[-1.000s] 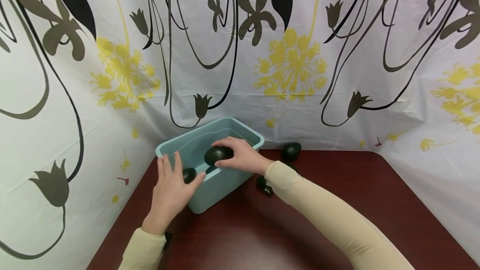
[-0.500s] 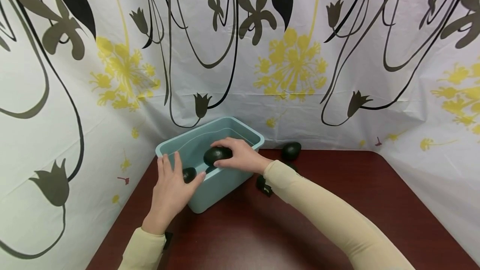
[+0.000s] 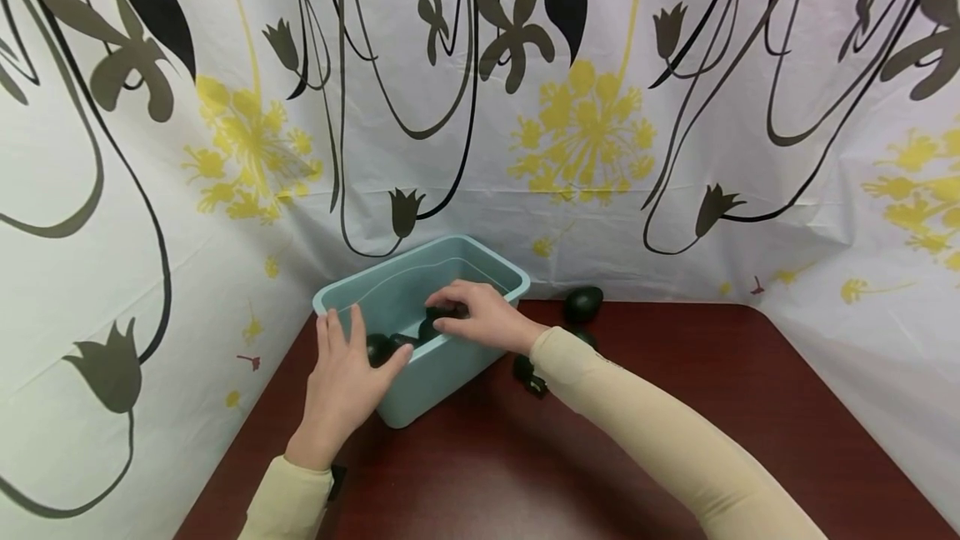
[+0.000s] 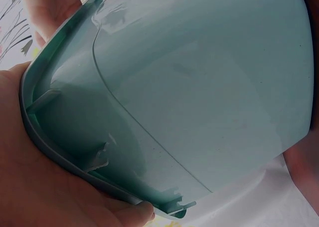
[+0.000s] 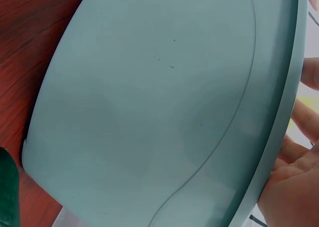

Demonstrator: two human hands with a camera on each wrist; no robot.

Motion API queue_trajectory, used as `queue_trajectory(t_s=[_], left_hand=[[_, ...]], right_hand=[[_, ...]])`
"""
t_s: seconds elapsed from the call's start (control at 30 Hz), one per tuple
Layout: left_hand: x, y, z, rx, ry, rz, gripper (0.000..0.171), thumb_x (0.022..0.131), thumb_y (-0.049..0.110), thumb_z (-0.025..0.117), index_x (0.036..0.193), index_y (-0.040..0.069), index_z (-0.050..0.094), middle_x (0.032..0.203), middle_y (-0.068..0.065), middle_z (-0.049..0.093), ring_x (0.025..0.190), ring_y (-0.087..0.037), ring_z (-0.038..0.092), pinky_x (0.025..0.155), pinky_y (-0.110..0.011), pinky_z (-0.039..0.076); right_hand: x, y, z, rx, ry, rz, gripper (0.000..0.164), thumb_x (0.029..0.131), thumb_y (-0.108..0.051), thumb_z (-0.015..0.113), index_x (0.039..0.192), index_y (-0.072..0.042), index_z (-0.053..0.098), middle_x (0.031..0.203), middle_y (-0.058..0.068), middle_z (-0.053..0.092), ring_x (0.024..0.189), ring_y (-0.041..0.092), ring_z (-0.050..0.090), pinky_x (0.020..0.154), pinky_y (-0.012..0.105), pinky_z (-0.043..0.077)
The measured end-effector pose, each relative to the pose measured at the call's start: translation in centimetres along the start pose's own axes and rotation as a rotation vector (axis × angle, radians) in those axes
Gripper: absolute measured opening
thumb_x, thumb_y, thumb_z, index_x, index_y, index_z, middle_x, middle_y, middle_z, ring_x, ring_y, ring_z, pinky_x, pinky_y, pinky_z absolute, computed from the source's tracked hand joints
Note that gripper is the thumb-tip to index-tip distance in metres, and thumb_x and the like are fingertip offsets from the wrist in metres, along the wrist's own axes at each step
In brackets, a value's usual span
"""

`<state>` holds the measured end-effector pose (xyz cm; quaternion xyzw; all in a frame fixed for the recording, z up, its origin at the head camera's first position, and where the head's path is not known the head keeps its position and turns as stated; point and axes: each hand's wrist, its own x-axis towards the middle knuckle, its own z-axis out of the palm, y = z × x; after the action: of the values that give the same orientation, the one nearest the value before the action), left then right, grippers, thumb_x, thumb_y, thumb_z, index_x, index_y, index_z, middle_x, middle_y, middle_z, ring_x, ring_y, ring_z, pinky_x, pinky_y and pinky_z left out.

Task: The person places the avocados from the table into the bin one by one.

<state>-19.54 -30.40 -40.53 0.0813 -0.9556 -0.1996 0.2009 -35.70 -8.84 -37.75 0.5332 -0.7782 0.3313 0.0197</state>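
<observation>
My left hand [image 3: 341, 386] rests on the near left corner of a light blue plastic bin [image 3: 442, 377], its fingers spread over the rim. An avocado [image 3: 378, 349] lies in the bin just past that hand's thumb, and another dark avocado [image 3: 403, 342] shows beside it. Reaching over the front rim, my right hand [image 3: 483, 319] holds a dark green avocado [image 3: 428, 330] low inside the bin; the fingers partly cover it. In the left wrist view the left hand [image 4: 45, 177] lies along the rim. The bin wall hides the held avocado from the right wrist view.
Behind the right forearm, an avocado [image 3: 582, 304] sits on the dark red table [image 3: 675, 390] near its back edge. Two more, an avocado [image 3: 582, 335] and an avocado [image 3: 523, 367], are partly hidden by the sleeve. A patterned curtain [image 3: 480, 148] hangs behind.
My right hand has lowered the avocado deeper into the bin, so less of it shows, and a second avocado beside the left thumb has come into view. The left hand stays put.
</observation>
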Motion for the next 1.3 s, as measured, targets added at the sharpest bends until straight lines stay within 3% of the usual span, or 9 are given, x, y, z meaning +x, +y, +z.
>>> queue_trajectory(t_s=[0.6, 1.3], left_hand=[[0.0, 0.2, -0.2, -0.013, 0.005, 0.001, 0.116, 0.085, 0.086, 0.04, 0.161, 0.001, 0.014, 0.161, -0.032, 0.007, 0.149, -0.048, 0.005, 0.078, -0.068, 0.051], [-0.2, 0.1, 0.0, -0.015, 0.024, 0.01, 0.111, 0.087, 0.083, 0.041, 0.161, 0.004, 0.017, 0.161, -0.031, 0.008, 0.149, -0.047, 0.006, 0.074, -0.067, 0.051]], right_hand=[[-0.5, 0.0, -0.6, -0.006, -0.004, -0.001, 0.035, 0.099, -0.038, 0.065, 0.133, -0.034, 0.061, 0.12, -0.019, 0.057, 0.111, 0.0, 0.054, 0.095, 0.03, 0.047], [-3.1, 0.4, -2.1, -0.05, 0.031, -0.048, 0.038, 0.1, -0.035, 0.065, 0.137, -0.036, 0.058, 0.132, -0.012, 0.055, 0.12, 0.004, 0.051, 0.094, 0.035, 0.049]])
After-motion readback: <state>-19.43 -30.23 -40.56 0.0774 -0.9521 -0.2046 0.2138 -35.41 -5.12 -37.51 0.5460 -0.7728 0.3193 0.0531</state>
